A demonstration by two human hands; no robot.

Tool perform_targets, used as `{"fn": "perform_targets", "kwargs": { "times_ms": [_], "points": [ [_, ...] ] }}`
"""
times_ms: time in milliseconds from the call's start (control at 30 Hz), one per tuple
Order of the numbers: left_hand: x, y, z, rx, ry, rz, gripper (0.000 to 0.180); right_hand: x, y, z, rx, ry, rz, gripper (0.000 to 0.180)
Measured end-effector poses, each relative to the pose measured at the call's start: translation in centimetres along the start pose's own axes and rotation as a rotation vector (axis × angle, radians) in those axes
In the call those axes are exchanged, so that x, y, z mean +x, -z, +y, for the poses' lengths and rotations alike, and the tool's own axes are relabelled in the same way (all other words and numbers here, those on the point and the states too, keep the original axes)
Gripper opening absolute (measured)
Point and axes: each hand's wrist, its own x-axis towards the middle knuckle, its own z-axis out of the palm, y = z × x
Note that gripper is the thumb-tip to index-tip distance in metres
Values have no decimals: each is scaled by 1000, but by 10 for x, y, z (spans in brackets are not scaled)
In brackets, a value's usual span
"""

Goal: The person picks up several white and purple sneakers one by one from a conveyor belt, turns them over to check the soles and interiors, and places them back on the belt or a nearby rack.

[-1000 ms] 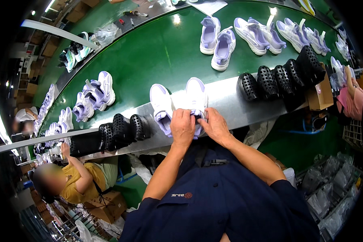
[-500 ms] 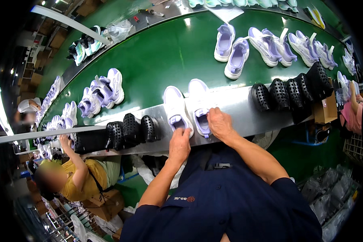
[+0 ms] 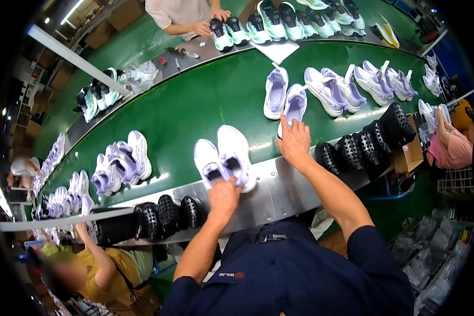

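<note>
My left hand [image 3: 224, 197] is closed on the heel ends of a pair of white and lavender sneakers, a left sneaker [image 3: 206, 155] and a right sneaker [image 3: 234, 145]. They lie side by side, toes pointing away, across the steel edge and green surface. Farther right, my right hand [image 3: 295, 141] reaches forward with fingers apart. Its fingertips are at the near end of another lavender-lined sneaker [image 3: 296, 104], partly covering it. Beside that one stands a matching sneaker [image 3: 275, 94], its lavender opening facing up.
Black studded forms line the steel edge [image 3: 268, 189] at left [image 3: 168, 210] and right [image 3: 347, 150]. More lavender sneakers [image 3: 121, 163] stand on the green surface. Across it, a person [image 3: 179, 18] handles mint-and-black shoes [image 3: 221, 34]. A person in yellow [image 3: 97, 271] works at left.
The two sneakers before me have come together and now slant leftward. My left hand holds both heels; my right hand has left its sneaker and reached toward another pair. The view has shifted.
</note>
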Motion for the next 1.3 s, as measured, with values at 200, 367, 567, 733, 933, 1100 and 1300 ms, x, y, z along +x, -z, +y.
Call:
{"fn": "perform_targets", "kwargs": {
  "times_ms": [200,367,567,733,933,1100,1300],
  "points": [
    [76,-5,-112,156,56,61,34,68,-52,42,-172,54,-133,61],
    [94,-13,-168,74,209,-27,37,113,-49,35,-105,-11,-401,63],
    [99,31,-147,145,305,-347,57,96,-29,22,-116,-5,-407,40],
    [62,73,-90,-122,102,-96,56,-14,2,-13,26,318,-294,33],
    [40,33,14,-518,-244,192,86,-149,13,-49,238,432,-109,20],
    [32,47,56,-102,-309,158,85,-174,61,-36,503,277,-14,23],
    [29,29,85,15,-208,-79,66,-161,125,180,-78,-471,399,43]
  ]
}}
